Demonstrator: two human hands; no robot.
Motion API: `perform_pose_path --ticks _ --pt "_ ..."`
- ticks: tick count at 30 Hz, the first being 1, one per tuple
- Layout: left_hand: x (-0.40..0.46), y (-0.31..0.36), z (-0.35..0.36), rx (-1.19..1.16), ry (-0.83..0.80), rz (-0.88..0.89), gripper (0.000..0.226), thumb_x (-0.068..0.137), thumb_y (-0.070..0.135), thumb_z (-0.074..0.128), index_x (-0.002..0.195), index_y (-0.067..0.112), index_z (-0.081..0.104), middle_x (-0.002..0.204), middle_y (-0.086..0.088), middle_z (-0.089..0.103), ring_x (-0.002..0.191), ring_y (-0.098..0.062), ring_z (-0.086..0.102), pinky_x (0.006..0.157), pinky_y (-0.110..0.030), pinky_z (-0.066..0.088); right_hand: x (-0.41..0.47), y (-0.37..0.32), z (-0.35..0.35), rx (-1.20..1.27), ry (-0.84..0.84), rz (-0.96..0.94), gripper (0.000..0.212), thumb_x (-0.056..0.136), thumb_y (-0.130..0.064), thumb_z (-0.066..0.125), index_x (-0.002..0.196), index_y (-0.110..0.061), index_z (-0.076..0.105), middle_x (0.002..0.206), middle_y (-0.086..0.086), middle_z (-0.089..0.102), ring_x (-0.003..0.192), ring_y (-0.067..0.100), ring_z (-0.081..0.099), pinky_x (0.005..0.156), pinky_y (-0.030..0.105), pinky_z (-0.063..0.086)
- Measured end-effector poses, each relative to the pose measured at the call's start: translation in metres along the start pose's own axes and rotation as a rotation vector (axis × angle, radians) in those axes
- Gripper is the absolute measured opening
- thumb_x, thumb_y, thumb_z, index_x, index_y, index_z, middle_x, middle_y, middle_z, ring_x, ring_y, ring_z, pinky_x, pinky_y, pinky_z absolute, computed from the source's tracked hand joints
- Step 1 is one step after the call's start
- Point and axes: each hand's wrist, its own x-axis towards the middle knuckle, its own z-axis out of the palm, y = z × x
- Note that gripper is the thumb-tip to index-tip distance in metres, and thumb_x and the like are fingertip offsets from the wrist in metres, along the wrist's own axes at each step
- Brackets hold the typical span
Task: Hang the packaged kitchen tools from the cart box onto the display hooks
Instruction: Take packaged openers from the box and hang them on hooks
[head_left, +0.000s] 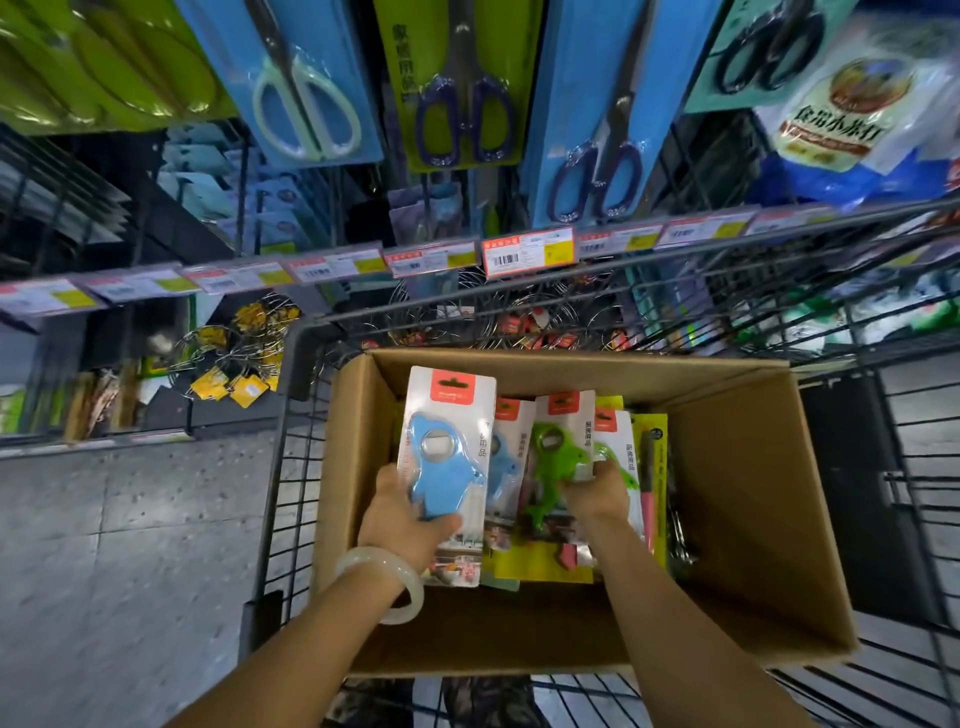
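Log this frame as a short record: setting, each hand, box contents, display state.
setting: shop aisle, wire cart holding an open cardboard box
left hand: left hand grips a blue tool pack, raised partly above the others
right hand: right hand grips a green tool pack down in the box
box contents: several more carded packs, standing on edge
display: packaged scissors hang above the price tags
task stage: nothing hung yet from these two packs

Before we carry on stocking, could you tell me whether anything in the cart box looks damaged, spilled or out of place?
Nothing stands out. The packaged tools lie loosely overlapped in the cardboard box, none visibly torn. The left hand holds a blue tool pack; the right hand grips a green one.
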Motion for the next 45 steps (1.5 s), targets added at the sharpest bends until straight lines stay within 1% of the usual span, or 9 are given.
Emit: perform_pose_path --ticks 5,9,14,20,22,26,31,38,45 --pt "-0.010 0.010 -0.006 0.037 -0.013 0.053 0.049 0.079 0.004 0.072 0.111 0.016 0.036 0.114 -0.001 0.055 0.112 -0.022 0.058 0.072 -0.021 0.048 -0.023 0.006 -0.017 0.143 0.059 0.038 0.034 0.082 0.001 0.061 0.115 0.001 0.052 0.109 0.022 0.064 0.098 0.036 0.061 0.073 0.034 0.045" --pt "-0.026 0.014 -0.018 0.051 -0.013 0.133 0.050 0.079 0.007 0.072 0.117 0.012 0.039 0.112 0.003 0.052 0.109 -0.018 0.056 0.058 -0.014 0.045 -0.054 0.024 -0.033 0.352 0.054 -0.006 0.034 0.081 0.004 0.064 0.111 -0.008 0.055 0.114 0.016 0.064 0.100 0.032 0.061 0.081 0.036 0.050" --pt "-0.048 -0.001 -0.049 -0.174 -0.059 0.239 0.058 0.071 0.001 0.075 0.119 0.015 0.045 0.109 0.001 0.063 0.104 -0.019 0.062 0.082 -0.035 0.055 -0.108 0.033 -0.041 0.473 -0.092 -0.194 0.043 0.055 -0.025 0.075 0.097 -0.033 0.067 0.115 0.014 0.059 0.099 0.031 0.065 0.080 0.056 0.054" --pt "-0.100 -0.030 -0.130 -0.390 0.046 0.416 0.052 0.076 -0.014 0.067 0.112 0.014 0.042 0.101 -0.001 0.057 0.084 -0.008 0.055 0.060 -0.005 0.046 -0.219 -0.019 -0.012 0.546 -0.226 -0.417 0.041 0.083 0.008 0.060 0.114 -0.017 0.059 0.101 0.010 0.072 0.096 0.036 0.067 0.089 0.060 0.049" --pt "-0.111 -0.049 -0.160 -0.445 0.098 0.448 0.052 0.074 -0.016 0.068 0.113 0.008 0.044 0.106 -0.011 0.057 0.090 -0.017 0.058 0.060 -0.006 0.047 -0.256 -0.035 0.008 0.562 -0.256 -0.501 0.039 0.083 0.010 0.059 0.113 -0.015 0.059 0.099 0.009 0.072 0.093 0.032 0.068 0.084 0.053 0.054" --pt "-0.137 -0.089 -0.229 -0.517 0.173 0.481 0.056 0.075 -0.010 0.071 0.122 0.003 0.044 0.113 -0.008 0.058 0.103 -0.021 0.059 0.063 -0.007 0.050 -0.334 -0.064 0.055 0.567 -0.342 -0.699 0.040 0.086 0.003 0.061 0.116 -0.022 0.054 0.109 -0.001 0.067 0.087 0.006 0.066 0.063 0.014 0.052" --pt "-0.169 -0.142 -0.316 -0.533 0.333 0.551 0.059 0.075 -0.004 0.073 0.125 0.010 0.045 0.111 -0.003 0.061 0.096 -0.014 0.062 0.062 -0.012 0.052 -0.410 -0.089 0.115 0.528 -0.416 -0.854 0.037 0.084 -0.001 0.066 0.110 -0.026 0.058 0.106 0.001 0.070 0.095 0.015 0.068 0.077 0.024 0.055" --pt "-0.209 -0.194 -0.402 -0.612 0.498 0.585 0.060 0.074 -0.007 0.073 0.124 0.012 0.045 0.112 -0.007 0.062 0.099 -0.020 0.063 0.083 -0.038 0.054 -0.491 -0.121 0.181 0.502 -0.570 -0.982 0.038 0.085 -0.002 0.066 0.106 -0.033 0.055 0.099 -0.009 0.069 0.088 0.006 0.066 0.070 0.019 0.051" --pt "-0.222 -0.203 -0.468 -0.649 0.597 0.622 0.048 0.079 -0.005 0.069 0.103 0.030 0.046 0.101 -0.004 0.062 0.074 -0.013 0.061 0.056 -0.024 0.054 -0.544 -0.165 0.222 0.455 -0.649 -1.130 0.037 0.085 -0.004 0.066 0.100 -0.037 0.056 0.105 -0.009 0.068 0.093 0.006 0.065 0.075 0.023 0.051"
